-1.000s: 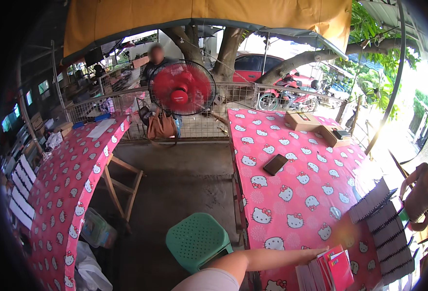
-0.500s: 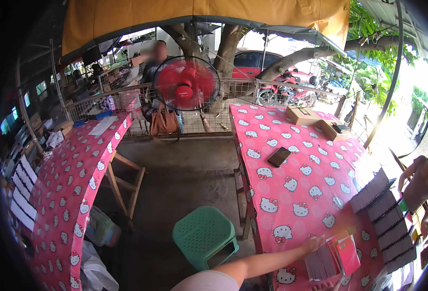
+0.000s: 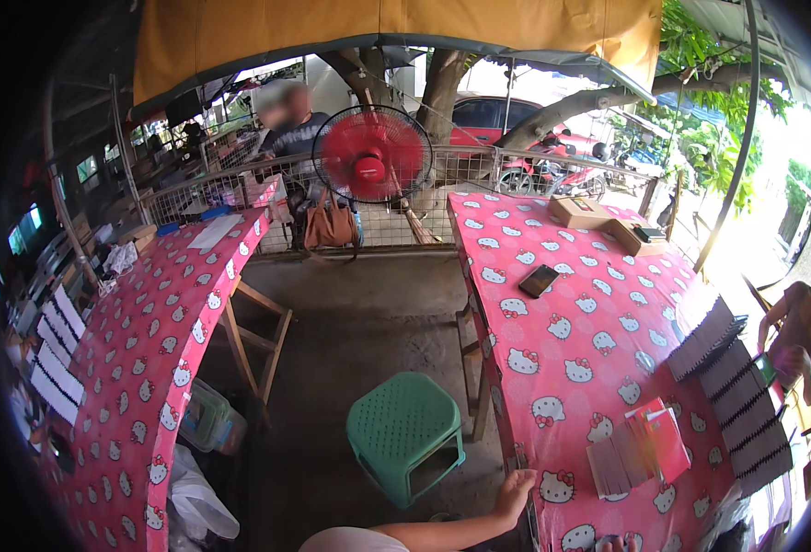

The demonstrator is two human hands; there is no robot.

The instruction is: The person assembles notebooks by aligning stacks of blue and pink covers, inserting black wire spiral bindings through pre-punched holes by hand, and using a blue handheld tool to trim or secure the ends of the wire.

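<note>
My left hand [image 3: 514,494] is at the left edge of the right-hand pink table [image 3: 566,529], its fingers curled in. Whether it grips the edge or something small is hidden. At the bottom of the picture, only a dark bit of what looks like my right hand [image 3: 619,544] shows over the table; its fingers are mostly cut off. Beyond the hands lies a stack of thin booklets [image 3: 619,463], fanned slightly. Pink and red covers [image 3: 667,442] show at its right side. Neither hand touches this stack.
Rows of black spiral-bound notebooks [image 3: 744,419] line the table's right side. A phone [image 3: 539,281] and cardboard boxes [image 3: 580,212] lie farther back. A green stool [image 3: 403,419] stands between the tables. A red fan [image 3: 371,155] and people are beyond; another person [image 3: 805,322] is at right.
My left hand has drawn back from the booklets to the table's left edge. The booklets now lie uncovered on the table. The view has shifted slightly.
</note>
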